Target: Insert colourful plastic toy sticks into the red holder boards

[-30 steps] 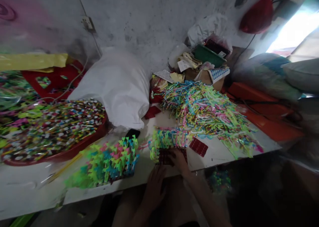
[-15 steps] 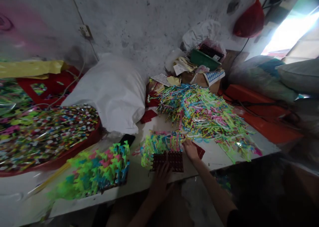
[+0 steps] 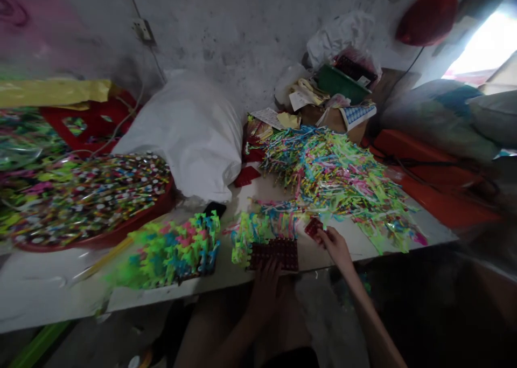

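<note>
My left hand (image 3: 267,282) lies on the near edge of a dark red tray with rows of holes (image 3: 283,252), its fingers stretched out. Green, blue and pink plastic figure pieces (image 3: 252,228) stand along the back and left of that tray. To the right, my right hand (image 3: 335,245) pinches the edge of a small dark red card (image 3: 313,228), just above the table or touching it; I cannot tell which. Behind it spreads a large heap of thin colourful plastic sticks (image 3: 331,174).
Another tray full of green, pink and blue figures (image 3: 173,252) stands left. Beyond are a red basin (image 3: 125,230) of small colourful pieces, a white sack (image 3: 194,131) and a dark phone-like object (image 3: 215,209). Red cards (image 3: 246,176) lie behind. An orange box (image 3: 420,163) sits right.
My right hand has moved from the standing pieces to the right and now grips the red card, which lay beneath it. My left hand stays on the tray. The view has shifted slightly.
</note>
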`<state>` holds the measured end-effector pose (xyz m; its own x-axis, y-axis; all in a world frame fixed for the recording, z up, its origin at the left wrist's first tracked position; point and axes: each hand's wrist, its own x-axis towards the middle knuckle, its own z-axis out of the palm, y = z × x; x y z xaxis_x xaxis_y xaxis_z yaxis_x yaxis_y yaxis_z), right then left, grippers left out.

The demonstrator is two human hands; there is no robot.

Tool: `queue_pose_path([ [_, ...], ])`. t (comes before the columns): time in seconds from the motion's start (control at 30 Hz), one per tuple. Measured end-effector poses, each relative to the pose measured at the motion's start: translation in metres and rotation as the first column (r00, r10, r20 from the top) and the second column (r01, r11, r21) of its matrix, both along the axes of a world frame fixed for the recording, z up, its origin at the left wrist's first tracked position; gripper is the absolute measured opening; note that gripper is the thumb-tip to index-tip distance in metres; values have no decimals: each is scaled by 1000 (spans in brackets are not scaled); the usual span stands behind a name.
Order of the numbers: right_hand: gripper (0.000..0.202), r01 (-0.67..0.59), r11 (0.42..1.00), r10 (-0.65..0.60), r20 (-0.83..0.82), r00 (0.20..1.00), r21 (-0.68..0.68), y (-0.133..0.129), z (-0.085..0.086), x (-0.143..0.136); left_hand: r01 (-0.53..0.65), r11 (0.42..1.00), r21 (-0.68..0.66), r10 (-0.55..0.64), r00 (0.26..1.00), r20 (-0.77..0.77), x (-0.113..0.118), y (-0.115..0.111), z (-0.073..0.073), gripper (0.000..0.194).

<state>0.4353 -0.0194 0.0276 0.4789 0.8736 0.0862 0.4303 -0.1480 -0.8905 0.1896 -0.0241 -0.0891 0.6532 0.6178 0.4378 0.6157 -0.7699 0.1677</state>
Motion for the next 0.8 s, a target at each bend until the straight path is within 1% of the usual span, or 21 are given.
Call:
queue_pose_path([
  [0.07, 44, -103, 995, 101, -110, 989, -9, -10, 3, -21, -41, 999, -3, 41, 999, -11, 5, -10, -4, 55],
  [0.1, 43, -147, 989, 144, -121, 982, -12, -11, 2, -32, -73, 997, -8, 73, 997, -18, 8, -14, -7, 56],
  [0.17, 39, -199, 979, 196, -75, 978, -36, -8, -4, -55, -136, 991, -20, 135, 990, -35, 17, -19, -14, 55],
  [0.23, 35, -188, 980, 189, 8, 982, -71, 2, -16, -76, -171, 985, -36, 169, 984, -58, 24, -21, -20, 55],
  [0.3, 33, -170, 978, 180, 75, 981, -119, 12, -31, -94, -172, 984, -44, 169, 983, -79, 28, -20, -24, 56],
  [0.37, 31, -186, 971, 204, 107, 973, -152, 20, -45, -106, -171, 984, -48, 166, 981, -101, 29, -19, -26, 57],
  [0.43, 27, -205, 968, 225, 137, 965, -143, 23, -56, -113, -173, 984, -47, 167, 979, -120, 28, -19, -28, 58],
  [0.53, 22, -228, 967, 248, 207, 946, -117, 22, -62, -114, -166, 985, -39, 160, 979, -124, 27, -19, -28, 58],
  [0.63, 20, -246, 954, 287, 273, 918, -174, 22, -60, -112, -169, 985, -44, 163, 981, -106, 26, -19, -27, 60],
  [0.8, 16, -248, 923, 354, 397, 847, -293, 27, -50, -113, -195, 976, -100, 188, 979, -75, 28, -20, -21, 65],
])
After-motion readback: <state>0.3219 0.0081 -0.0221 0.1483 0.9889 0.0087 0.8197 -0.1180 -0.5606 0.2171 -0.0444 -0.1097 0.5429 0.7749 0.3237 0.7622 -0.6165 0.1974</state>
